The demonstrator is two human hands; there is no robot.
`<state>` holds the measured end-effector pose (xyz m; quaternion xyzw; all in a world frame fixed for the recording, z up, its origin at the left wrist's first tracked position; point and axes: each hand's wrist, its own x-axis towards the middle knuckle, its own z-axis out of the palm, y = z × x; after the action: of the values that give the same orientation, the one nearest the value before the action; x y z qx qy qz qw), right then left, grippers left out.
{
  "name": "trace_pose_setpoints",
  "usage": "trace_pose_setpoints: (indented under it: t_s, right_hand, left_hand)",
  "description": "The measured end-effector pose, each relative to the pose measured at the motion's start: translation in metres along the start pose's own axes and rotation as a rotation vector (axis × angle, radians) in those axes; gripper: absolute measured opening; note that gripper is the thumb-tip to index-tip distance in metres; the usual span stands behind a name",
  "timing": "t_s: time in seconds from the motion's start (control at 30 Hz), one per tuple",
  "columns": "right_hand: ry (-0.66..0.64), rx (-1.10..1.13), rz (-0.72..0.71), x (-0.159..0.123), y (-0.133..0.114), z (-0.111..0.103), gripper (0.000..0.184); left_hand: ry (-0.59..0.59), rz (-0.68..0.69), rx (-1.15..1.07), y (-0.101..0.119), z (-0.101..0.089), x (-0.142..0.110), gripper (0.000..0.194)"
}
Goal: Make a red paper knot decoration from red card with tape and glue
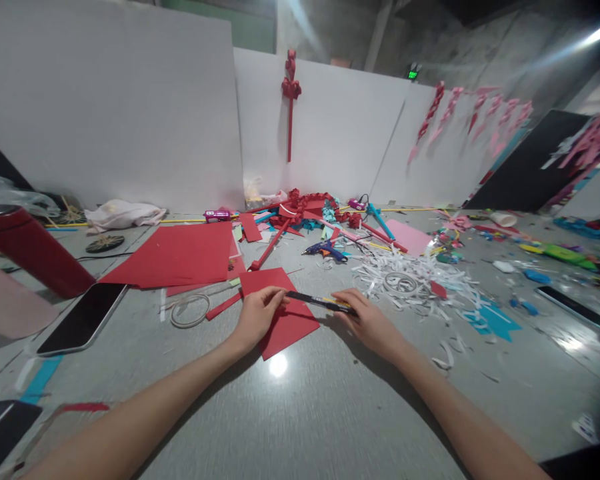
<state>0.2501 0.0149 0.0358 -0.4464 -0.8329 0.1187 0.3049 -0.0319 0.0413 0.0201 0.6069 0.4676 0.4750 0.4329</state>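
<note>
Red paper rectangle (290,330) as reference, lying on the table (300,413). The left hand (260,313), above its left side, pinches one end of a slim black tool (313,301); the fingers of the right hand (367,320), off its right edge, close around the other end. The tool spans that edge. Beyond and right of the rectangle: blue glue gun (325,251); farther right, white paper strips (410,273); beyond to the left, larger red sheets (175,253).

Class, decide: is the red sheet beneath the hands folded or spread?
Spread, as far as shows: the red sheet lies flat, with no crease visible.
</note>
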Motion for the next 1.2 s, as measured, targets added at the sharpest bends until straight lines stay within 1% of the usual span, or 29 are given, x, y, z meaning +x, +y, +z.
trace_pose_setpoints:
  t_s: [0.07,0.13,0.2,0.27,0.3,0.33,0.4,0.5,0.57,0.73,0.9,1.07,1.2]
  right_hand:
    - [-0.032,-0.05,0.026,0.0,-0.002,-0.009,0.028]
    - [-0.065,-0.116,0.082,-0.002,-0.006,-0.02,0.026]
    - [-0.117,-0.173,0.194,-0.007,-0.011,-0.032,0.023]
    - [-0.202,-0.186,0.309,-0.015,-0.017,-0.042,0.02]
    - [-0.245,-0.175,0.338,-0.02,-0.02,-0.046,0.019]
    - [-0.284,-0.16,0.348,-0.026,-0.024,-0.049,0.019]
    - [-0.337,-0.14,0.343,-0.039,-0.032,-0.052,0.019]
    - [-0.379,-0.153,0.355,-0.06,-0.044,-0.051,0.022]
    - [-0.378,-0.181,0.356,-0.072,-0.05,-0.048,0.025]
    - [-0.357,-0.224,0.331,-0.089,-0.062,-0.035,0.027]
    - [-0.344,-0.256,0.311,-0.091,-0.064,-0.024,0.026]
    - [-0.321,-0.292,0.291,-0.087,-0.068,-0.016,0.02]
    - [-0.291,-0.353,0.269,-0.082,-0.067,-0.005,0.017]
  left_hand:
    - [0.015,0.071,0.094,-0.001,-0.001,-0.002,0.03]
    - [-0.041,0.118,0.202,-0.001,-0.001,-0.005,0.031]
    - [-0.165,0.197,0.321,0.001,0.0,-0.009,0.03]
    - [-0.314,0.337,0.459,0.004,0.002,-0.014,0.02]
    - [-0.377,0.409,0.533,0.005,0.004,-0.016,0.019]
    - [-0.421,0.468,0.601,0.006,0.005,-0.018,0.023]
    - [-0.47,0.53,0.705,0.006,0.008,-0.021,0.034]
    - [-0.475,0.551,0.774,0.003,0.01,-0.023,0.029]
    - [-0.466,0.561,0.784,0.001,0.011,-0.023,0.025]
    - [-0.471,0.585,0.797,-0.002,0.011,-0.022,0.022]
    - [-0.455,0.599,0.796,-0.002,0.012,-0.022,0.024]
    - [-0.444,0.605,0.788,-0.002,0.013,-0.021,0.029]
    - [-0.448,0.614,0.798,-0.002,0.015,-0.022,0.028]
